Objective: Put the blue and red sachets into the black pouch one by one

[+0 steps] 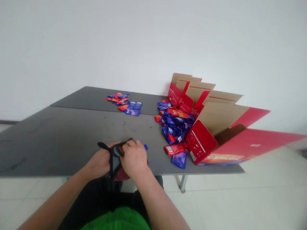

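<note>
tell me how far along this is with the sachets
Looks done: a small pile of red and blue sachets lies apart on the far table panel. In hand: the left hand and right hand grip a black strapped pouch. Left: a much larger heap of sachets lies spilled beside the open red carton.

I have two table panels butted together, the near panel (59, 137) in front of the far panel (81, 99). A small scatter of sachets (123, 103) lies mostly on the far panel. To its right, a larger heap of sachets (174, 123) lies against the mouth of a carton (200, 142), which sits on its side at the right end of the table. At the near edge, my left hand (100, 161) and right hand (133, 159) hold a bag (115, 159) between them.
</note>
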{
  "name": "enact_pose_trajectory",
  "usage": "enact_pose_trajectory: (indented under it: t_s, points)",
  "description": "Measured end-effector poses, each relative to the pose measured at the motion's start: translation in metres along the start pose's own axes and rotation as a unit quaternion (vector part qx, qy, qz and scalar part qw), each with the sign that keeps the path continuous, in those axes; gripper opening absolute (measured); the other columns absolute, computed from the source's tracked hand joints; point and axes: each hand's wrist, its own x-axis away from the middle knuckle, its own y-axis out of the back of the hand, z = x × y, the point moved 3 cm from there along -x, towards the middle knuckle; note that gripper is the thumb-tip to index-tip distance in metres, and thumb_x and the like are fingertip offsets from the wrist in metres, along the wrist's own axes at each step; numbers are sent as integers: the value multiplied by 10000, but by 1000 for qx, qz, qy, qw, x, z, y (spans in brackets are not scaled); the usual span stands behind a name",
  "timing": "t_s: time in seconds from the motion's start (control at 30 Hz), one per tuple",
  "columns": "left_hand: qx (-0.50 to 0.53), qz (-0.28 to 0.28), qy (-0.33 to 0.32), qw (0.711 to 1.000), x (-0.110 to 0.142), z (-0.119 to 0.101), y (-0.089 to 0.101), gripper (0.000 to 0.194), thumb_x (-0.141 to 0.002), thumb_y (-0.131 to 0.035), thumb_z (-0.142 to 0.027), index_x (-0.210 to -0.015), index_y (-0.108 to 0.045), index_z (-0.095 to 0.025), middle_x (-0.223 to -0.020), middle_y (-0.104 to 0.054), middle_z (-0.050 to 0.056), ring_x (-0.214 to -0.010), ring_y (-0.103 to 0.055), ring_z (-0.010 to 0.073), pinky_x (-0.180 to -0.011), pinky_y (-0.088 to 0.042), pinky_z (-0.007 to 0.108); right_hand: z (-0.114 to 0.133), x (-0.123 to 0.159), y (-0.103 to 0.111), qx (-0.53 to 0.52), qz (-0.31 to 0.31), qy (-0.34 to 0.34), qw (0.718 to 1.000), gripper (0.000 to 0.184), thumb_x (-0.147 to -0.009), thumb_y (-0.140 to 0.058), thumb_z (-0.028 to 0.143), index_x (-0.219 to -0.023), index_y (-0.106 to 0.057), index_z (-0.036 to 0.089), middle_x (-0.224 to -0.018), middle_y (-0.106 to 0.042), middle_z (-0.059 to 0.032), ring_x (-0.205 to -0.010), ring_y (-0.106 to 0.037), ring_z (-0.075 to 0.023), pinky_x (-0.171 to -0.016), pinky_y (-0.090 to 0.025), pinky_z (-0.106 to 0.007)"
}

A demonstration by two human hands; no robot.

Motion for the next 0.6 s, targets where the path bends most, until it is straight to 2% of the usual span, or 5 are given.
enact_pose_trajectory:
  t_s: [0.13,0.23,0.3,0.5,0.6]
  points:
    - [-22,1,7,1000,1,0,1,462,-872,-668,-374,-1312,-688,-234,-1419,-665,121,-1329,-598,329,-1169,-463,475,-24,1,-7,7,11,-57,998,202,-1008,-573,335,-963,-741,232,-1076,-704,-58,-1004,-570,-235,-854,-437,-336]
    - [-33,6,7,999,2,-1,2,519,-894,-678,-422,-1380,-653,-244,-1466,-633,113,-1359,-576,322,-1188,-443,490,-70,-2,11,59,2,-156,986,212,-1015,-558,291,-991,-751,208,-1101,-704,-94,-1014,-578,-246,-828,-431,-339]
    - [-33,9,9,999,3,0,1,545,-899,-679,-436,-1408,-634,-250,-1484,-619,111,-1373,-565,322,-1193,-436,501,-79,-3,22,81,-1,-184,980,197,-998,-577,271,-984,-754,186,-1085,-702,-117,-1015,-577,-258,-817,-430,-346]
    - [5,-7,-4,1000,1,0,0,438,-901,-617,-355,-1312,-690,-218,-1402,-678,122,-1315,-617,319,-1165,-480,470,3,-2,1,4,-10,-31,999,197,-1009,-558,298,-981,-737,220,-1057,-697,-79,-1017,-561,-249,-875,-439,-359]
    - [-5,-4,7,1000,1,-1,1,447,-881,-610,-329,-1301,-692,-198,-1416,-668,138,-1321,-613,324,-1163,-480,474,8,2,-14,-9,8,-28,1000,202,-1014,-548,279,-958,-735,226,-1041,-701,-62,-1000,-566,-245,-859,-442,-355]
